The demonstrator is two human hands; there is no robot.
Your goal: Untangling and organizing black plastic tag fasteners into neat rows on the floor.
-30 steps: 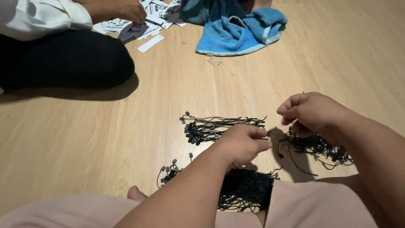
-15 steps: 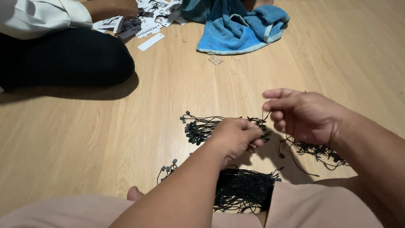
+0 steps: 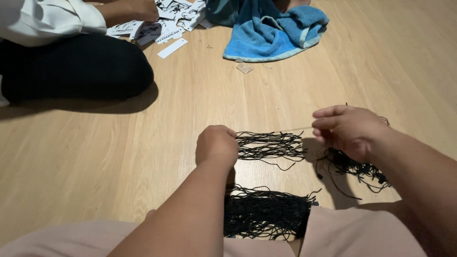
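1. Left hand (image 3: pixel 217 145), clenched, pins the bundle of black looped strings (image 3: pixel 270 145) on the wooden floor (image 3: pixel 95 157).
2. Right hand (image 3: pixel 350 131), at 3 o'clock, pinches one strand, seemingly separating it; a steady pull should free it.

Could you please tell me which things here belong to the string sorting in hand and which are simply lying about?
In hand:
left hand
right hand
black string bundle
loose strings
dense string pile

Lying about:
blue towel
paper tags, beside another person's hand
small clear piece
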